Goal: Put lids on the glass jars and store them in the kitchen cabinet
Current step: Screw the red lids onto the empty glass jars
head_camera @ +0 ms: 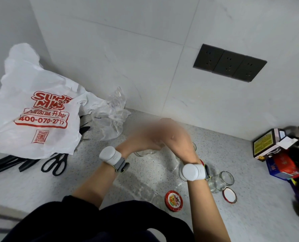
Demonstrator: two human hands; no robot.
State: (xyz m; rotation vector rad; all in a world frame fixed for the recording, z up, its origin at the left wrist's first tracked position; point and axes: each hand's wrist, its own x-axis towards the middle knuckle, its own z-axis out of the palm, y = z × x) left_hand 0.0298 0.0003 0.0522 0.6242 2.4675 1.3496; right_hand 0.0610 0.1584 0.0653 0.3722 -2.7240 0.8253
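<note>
Both my hands meet over a clear glass jar (145,152) near the back of the speckled counter (93,180). My left hand (141,140) grips the jar's side. My right hand (178,138) covers its top, and what it holds is hidden. Another open glass jar (222,180) lies tilted to the right of my right wrist. A red lid with a fruit picture (173,200) rests face up near the front, on what looks like another clear jar. A second lid (229,195) lies upside down, white inside with a red rim.
A white plastic bag with red print (35,110) and crumpled clear plastic (110,116) fill the left. Black scissors (55,165) and black handles lie below the bag. Boxes and packets (277,154) crowd the right edge. A dark socket panel (229,62) sits on the tiled wall.
</note>
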